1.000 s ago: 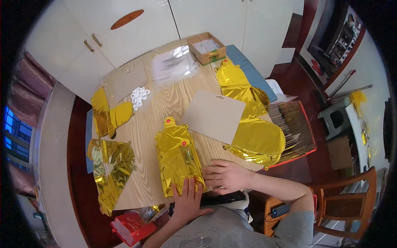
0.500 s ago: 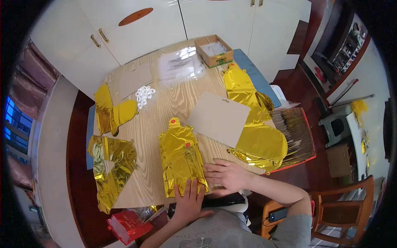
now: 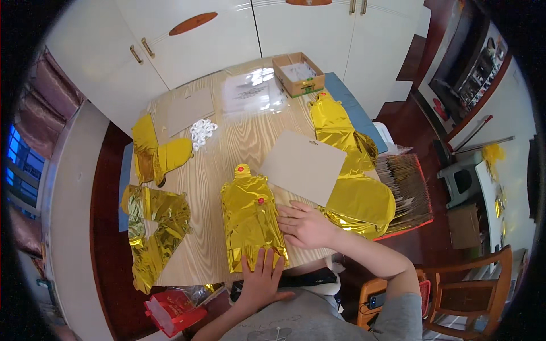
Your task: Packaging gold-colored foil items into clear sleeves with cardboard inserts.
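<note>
A flat gold foil balloon (image 3: 248, 219), folded into a long rectangle with two red spots, lies on the wooden table in front of me. My left hand (image 3: 263, 279) rests on its near end, fingers spread. Along its right edge lies my right hand (image 3: 307, 225), fingers stretched out flat. A grey-brown cardboard sheet (image 3: 307, 165) with a hanging slot is just beyond the right hand. Partly under it, more gold foil balloons (image 3: 361, 202) spread along the right side. At the left lie another folded gold balloon (image 3: 145, 150) and a crumpled one (image 3: 151, 236).
White ribbon rolls (image 3: 202, 133) are heaped near another cardboard sheet (image 3: 190, 111). Clear plastic bags (image 3: 253, 94) and an open cardboard box (image 3: 298, 74) stand at the back. A box of stacked cards (image 3: 404, 193) is off the right edge. A wooden chair (image 3: 469, 290) is at lower right.
My right hand has slid a little away from me along the balloon's right edge. The left hand stays on the near end. The whole view has shifted slightly.
</note>
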A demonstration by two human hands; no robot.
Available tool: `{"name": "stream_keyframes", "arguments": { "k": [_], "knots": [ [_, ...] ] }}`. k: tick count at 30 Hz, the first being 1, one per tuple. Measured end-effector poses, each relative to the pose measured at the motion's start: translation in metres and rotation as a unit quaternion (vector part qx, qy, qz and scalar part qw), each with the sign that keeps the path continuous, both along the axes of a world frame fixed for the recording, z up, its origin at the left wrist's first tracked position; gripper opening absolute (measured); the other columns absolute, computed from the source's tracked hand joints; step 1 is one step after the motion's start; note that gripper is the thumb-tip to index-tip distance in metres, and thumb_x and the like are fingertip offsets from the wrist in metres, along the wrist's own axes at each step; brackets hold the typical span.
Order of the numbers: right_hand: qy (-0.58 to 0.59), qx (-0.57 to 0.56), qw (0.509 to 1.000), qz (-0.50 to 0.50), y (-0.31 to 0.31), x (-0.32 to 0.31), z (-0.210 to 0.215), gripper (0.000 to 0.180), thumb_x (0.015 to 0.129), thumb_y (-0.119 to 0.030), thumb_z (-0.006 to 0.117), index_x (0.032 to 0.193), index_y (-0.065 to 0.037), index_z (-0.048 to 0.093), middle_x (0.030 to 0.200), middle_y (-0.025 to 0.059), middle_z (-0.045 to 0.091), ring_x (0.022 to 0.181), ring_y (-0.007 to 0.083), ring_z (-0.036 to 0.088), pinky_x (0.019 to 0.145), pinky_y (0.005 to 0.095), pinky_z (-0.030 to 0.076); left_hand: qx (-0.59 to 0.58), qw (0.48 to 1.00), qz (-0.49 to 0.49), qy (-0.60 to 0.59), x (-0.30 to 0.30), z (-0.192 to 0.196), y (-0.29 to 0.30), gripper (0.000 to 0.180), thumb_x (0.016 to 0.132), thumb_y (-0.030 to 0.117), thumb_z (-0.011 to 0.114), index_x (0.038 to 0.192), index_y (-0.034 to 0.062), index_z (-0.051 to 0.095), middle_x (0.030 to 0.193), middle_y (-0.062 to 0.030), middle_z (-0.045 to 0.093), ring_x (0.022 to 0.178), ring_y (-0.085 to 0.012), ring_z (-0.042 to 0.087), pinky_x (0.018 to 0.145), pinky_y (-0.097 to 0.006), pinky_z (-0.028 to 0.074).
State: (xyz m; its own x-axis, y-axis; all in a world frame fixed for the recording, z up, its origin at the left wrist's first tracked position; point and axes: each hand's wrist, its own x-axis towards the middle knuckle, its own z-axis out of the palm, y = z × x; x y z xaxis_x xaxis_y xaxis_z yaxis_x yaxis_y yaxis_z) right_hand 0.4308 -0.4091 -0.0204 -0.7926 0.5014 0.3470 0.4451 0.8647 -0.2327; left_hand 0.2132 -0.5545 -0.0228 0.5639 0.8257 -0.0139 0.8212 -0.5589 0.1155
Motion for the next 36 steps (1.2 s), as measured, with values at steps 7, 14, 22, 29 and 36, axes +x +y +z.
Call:
{"name": "stream_keyframes", "arguments": {
  "k": [7,14,22,29,36],
  "knots": [
    [-0.014,0.034,0.998,-0.047,0.020,-0.007,-0.004,0.034,0.087,-0.028,0.058,0.113,-0.010,0.070,0.126,0.0025,0.064,0.133,0.0241,0.044,0.113,0.0441,0.030,0.001,1.000,-0.010,-0.013,-0.001,-0.002,-0.001,0.108,0.062,0.075,0.067,0.138,0.0024,0.045,0.143,-0.0299,0.038,0.137,-0.0469,0.032,0.099,-0.079,0.017],
    [-0.015,0.068,0.994,-0.089,0.041,-0.017,-0.006,0.036,0.087,-0.027,0.057,0.115,-0.009,0.070,0.125,0.0024,0.065,0.135,0.0242,0.043,0.115,0.0460,0.027,0.002,1.000,0.000,-0.012,-0.001,0.001,-0.001,0.102,0.063,0.074,0.067,0.137,0.0062,0.048,0.143,-0.0259,0.039,0.136,-0.0441,0.035,0.100,-0.078,0.017],
    [-0.085,0.108,0.974,-0.183,0.067,-0.020,0.030,0.061,0.083,-0.032,0.060,0.136,-0.006,0.050,0.135,0.0081,0.057,0.135,0.0294,0.043,0.109,0.0483,0.036,0.022,0.999,0.003,-0.040,-0.003,0.000,-0.002,0.096,0.069,0.074,0.063,0.136,0.0065,0.049,0.142,-0.0260,0.040,0.135,-0.0449,0.035,0.099,-0.077,0.019],
    [-0.137,0.002,0.964,-0.229,0.079,-0.015,0.014,0.070,0.078,-0.032,0.064,0.139,-0.006,0.042,0.132,0.0141,0.056,0.117,0.0354,0.055,0.088,0.0494,0.050,0.068,0.995,0.015,-0.072,-0.007,0.011,-0.003,0.090,0.077,0.072,0.057,0.136,0.0035,0.048,0.142,-0.0264,0.042,0.134,-0.0429,0.038,0.100,-0.074,0.025],
    [-0.126,-0.001,0.975,-0.183,0.082,-0.019,0.006,0.068,0.081,-0.033,0.062,0.140,-0.006,0.043,0.131,0.0161,0.057,0.120,0.0362,0.055,0.095,0.0474,0.049,0.042,0.992,0.093,-0.074,-0.047,0.013,-0.001,0.095,0.080,0.071,0.057,0.139,-0.0010,0.042,0.143,-0.0312,0.037,0.135,-0.0493,0.033,0.104,-0.071,0.024]
  ]
}}
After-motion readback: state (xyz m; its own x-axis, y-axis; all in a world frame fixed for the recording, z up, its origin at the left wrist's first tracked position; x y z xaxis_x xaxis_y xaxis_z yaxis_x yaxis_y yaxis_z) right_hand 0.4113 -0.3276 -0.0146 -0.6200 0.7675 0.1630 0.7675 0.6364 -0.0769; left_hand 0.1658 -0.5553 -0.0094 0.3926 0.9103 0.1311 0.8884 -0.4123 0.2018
